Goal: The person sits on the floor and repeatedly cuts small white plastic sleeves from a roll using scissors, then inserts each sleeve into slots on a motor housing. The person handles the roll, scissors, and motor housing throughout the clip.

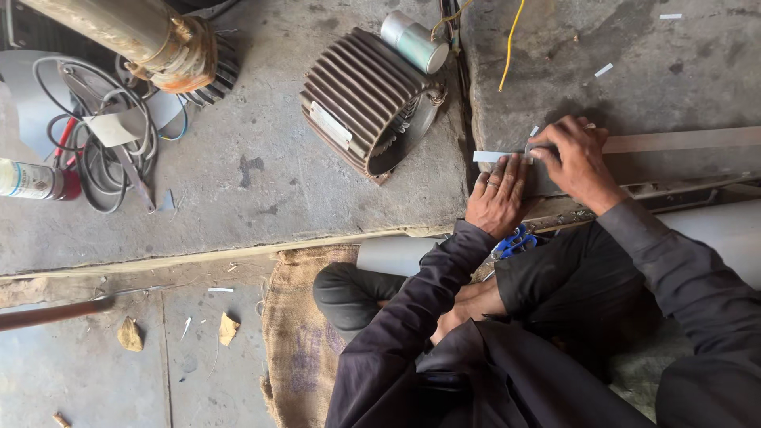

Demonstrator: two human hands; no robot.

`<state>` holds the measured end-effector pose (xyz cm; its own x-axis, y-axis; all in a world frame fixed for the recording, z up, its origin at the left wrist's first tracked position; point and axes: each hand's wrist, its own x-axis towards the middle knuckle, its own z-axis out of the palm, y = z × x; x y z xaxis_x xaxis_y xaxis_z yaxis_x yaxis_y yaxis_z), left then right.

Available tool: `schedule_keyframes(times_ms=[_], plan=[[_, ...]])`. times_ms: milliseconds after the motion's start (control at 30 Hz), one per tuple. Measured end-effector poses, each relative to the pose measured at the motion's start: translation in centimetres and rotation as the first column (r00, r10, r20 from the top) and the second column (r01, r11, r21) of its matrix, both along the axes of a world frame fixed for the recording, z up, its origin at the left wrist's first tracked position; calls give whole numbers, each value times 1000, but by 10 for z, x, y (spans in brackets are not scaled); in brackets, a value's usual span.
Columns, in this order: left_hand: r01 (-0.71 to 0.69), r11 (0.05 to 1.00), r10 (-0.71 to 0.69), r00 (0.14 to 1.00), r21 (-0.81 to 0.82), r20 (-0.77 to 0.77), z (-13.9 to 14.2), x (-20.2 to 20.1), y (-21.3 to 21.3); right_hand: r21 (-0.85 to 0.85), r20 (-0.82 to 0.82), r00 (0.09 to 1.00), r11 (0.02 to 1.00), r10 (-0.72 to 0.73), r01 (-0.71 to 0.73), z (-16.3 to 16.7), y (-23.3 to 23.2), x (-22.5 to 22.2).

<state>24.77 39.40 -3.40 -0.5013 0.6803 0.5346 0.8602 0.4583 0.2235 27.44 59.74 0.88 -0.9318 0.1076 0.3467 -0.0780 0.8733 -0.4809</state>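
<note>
My left hand [498, 196] lies flat with fingers spread, pressing on a thin white strip [493, 156] at the edge of the concrete ledge [634, 71]. My right hand [577, 162] is curled over the strip's right end, fingertips pinching it beside a long wooden batten [682, 140]. Both arms wear dark sleeves. Whether the right hand also grips a small tool is hidden by the fingers.
A ribbed grey motor housing [361, 99] with a silver capacitor [414, 41] lies left of the hands. A coil of cables [103, 150], a spray can [36, 181] and a rusty shaft [135, 36] sit far left. A grey pipe [396, 254], blue-handled scissors [515, 242] and burlap sacking [297, 333] lie near my legs.
</note>
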Motion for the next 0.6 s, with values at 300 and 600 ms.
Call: schedule_keyframes(times_ms=[300, 600], plan=[[-13, 1000, 9, 992, -29, -123, 20, -3, -3, 144, -28, 1000, 990, 0, 4, 4, -5, 3], [-23, 999, 17, 993, -47, -116, 22, -6, 0, 174, -16, 997, 982, 77, -73, 2, 1, 10]])
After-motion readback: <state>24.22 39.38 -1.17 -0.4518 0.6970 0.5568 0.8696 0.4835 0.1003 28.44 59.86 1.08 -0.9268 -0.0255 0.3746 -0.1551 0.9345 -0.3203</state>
